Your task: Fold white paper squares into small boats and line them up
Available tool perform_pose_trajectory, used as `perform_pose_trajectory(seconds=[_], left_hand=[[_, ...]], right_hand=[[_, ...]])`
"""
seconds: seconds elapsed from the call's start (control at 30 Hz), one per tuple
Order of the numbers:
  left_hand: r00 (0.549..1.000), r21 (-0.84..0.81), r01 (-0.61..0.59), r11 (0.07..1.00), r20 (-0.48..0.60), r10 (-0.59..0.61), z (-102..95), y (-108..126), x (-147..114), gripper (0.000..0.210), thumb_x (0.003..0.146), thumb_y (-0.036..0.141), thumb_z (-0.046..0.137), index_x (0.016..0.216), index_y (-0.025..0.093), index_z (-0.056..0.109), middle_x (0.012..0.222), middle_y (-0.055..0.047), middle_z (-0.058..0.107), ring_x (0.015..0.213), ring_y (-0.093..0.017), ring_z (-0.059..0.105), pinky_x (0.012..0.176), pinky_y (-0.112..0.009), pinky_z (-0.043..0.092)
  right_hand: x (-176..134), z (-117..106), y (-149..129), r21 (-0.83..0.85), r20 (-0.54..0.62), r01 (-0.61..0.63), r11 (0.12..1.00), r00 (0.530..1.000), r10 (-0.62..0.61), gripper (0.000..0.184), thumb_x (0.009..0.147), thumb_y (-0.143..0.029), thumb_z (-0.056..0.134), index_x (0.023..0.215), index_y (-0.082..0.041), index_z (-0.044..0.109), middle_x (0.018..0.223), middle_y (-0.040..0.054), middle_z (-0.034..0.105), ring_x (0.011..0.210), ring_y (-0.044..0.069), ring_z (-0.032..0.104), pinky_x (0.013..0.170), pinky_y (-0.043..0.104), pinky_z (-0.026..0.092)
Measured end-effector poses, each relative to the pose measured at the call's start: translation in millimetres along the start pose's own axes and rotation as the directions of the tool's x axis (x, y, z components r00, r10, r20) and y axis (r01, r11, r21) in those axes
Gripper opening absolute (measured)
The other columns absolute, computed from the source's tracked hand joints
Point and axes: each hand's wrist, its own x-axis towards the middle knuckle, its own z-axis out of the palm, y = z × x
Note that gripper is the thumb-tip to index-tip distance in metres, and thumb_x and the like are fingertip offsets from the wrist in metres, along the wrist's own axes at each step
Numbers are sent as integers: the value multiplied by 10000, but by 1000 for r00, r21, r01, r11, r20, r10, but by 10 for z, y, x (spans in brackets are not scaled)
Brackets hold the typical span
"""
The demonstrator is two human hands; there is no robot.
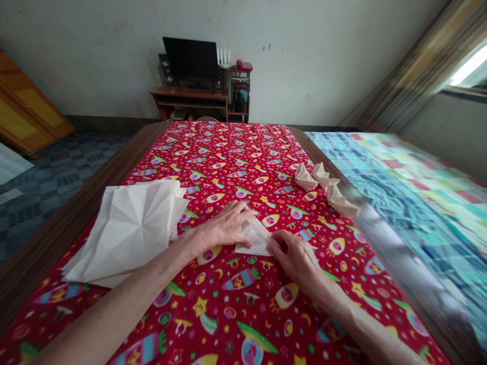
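A small folded piece of white paper (255,237) lies on the red patterned cloth (243,299) between my hands. My left hand (229,224) holds its left side, the thumb at the lower edge and the fingers over the top. At the right corner, my right hand (292,252) pinches the paper between curled fingers and thumb. Left of my left hand rests a stack of creased paper sheets (139,223); the top one shows fold lines spreading from its middle. Three folded paper pieces (304,176) with pointed tips sit near the table's right edge.
The cloth covers a dark wooden table (125,157). A bed with a blue checked cover (380,187) adjoins the right side. By the far wall stand a desk (190,93) with a black monitor (192,60) and a red telephone (243,66). An orange cabinet (30,106) is at left.
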Motion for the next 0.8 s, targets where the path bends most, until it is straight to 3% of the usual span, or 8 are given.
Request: perform_pose_trajectory(seconds=[0.17, 0.27, 0.33, 0.53, 0.67, 0.8], left_hand=[[985, 102, 152, 983, -97, -143, 38, 119, -55, 472, 620, 432, 804, 910, 159, 550, 983, -44, 483, 989, -235, 480, 871, -374, 453], [950, 144, 282, 949, -179, -255, 91, 181, -106, 479, 632, 468, 789, 899, 164, 532, 961, -44, 496, 967, -238, 496, 842, -386, 447], [932, 132, 335, 933, -191, -308, 122, 188, -126, 472, 654, 476, 773, 918, 170, 531, 948, -39, 521, 942, -229, 523, 827, -379, 446], [920, 67, 350, 934, -212, -329, 144, 115, -110, 423, 675, 455, 765, 928, 193, 549, 935, -29, 604, 902, -220, 581, 793, -346, 455], [916, 2, 327, 945, -247, -316, 147, 73, -91, 386, 670, 403, 780, 927, 207, 570, 914, -15, 629, 871, -207, 602, 758, -315, 467], [911, -106, 301, 948, -260, -319, 152, 23, -87, 284, 678, 325, 783, 885, 222, 618, 875, 7, 643, 816, -174, 612, 702, -268, 466]], right_hand=[[338, -95, 213, 10, 91, 138, 990, 986, -138, 151, 904, -275, 497, 799, -188, 561, 719, 11, 595, 605, 112, 526, 549, 214, 358], [549, -137, 322, -19, 147, 266, 964, 954, -260, 193, 928, -292, 480, 838, -168, 597, 785, 35, 597, 652, 113, 528, 572, 216, 347], [624, -140, 329, -11, 150, 289, 957, 947, -284, 203, 930, -303, 484, 851, -165, 611, 803, 38, 589, 672, 116, 526, 581, 220, 350], [583, -75, 172, 44, 118, 184, 982, 975, -188, 224, 875, -370, 586, 768, -174, 585, 743, 11, 565, 685, 129, 520, 618, 237, 379], [584, -21, 129, 64, 85, 103, 993, 990, -109, 118, 816, -258, 646, 753, -175, 593, 739, 5, 585, 677, 127, 531, 602, 232, 382], [595, 24, 159, 166, 36, 117, 979, 992, -124, 59, 819, -211, 619, 769, -182, 610, 727, 5, 605, 671, 134, 543, 611, 243, 405]])
